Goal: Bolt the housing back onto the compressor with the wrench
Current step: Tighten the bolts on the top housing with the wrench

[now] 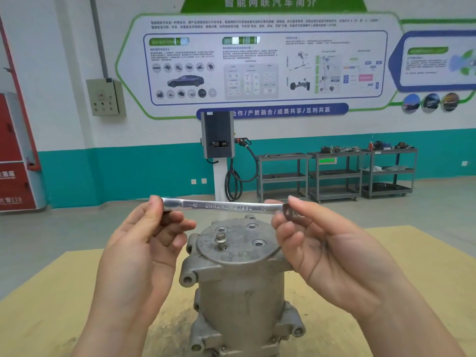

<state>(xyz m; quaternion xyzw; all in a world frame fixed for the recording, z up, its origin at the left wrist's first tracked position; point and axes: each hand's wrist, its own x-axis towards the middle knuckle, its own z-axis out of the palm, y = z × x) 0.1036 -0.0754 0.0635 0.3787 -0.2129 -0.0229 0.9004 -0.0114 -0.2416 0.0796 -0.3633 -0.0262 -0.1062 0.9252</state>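
The wrench [226, 206] is held level above the compressor [237, 287], pinched at its left end by the fingers of the left hand [144, 243] and at its right ring end by the fingers of the right hand [322, 243], so both hands are closed on the tool and neither touches the casting. The compressor stands upright on the tan worktop [51, 305], near the viewer and between the two forearms, with the round housing [237, 243] seated on top. One bolt [220, 239] stands proud in the near-left hole of the housing, not yet run down; the other three holes around it appear empty. The size marks on the shank seem to be under inspection, so the step in hand is judged to be choosing the end that fits. The correct ring should be dropped squarely over the bolt head, fully seated before any turn is made, and the body should be steadied by the free hand, since the tall casting could tip. The remaining bolts should be started by hand first, then all tightened evenly in a crosswise order.
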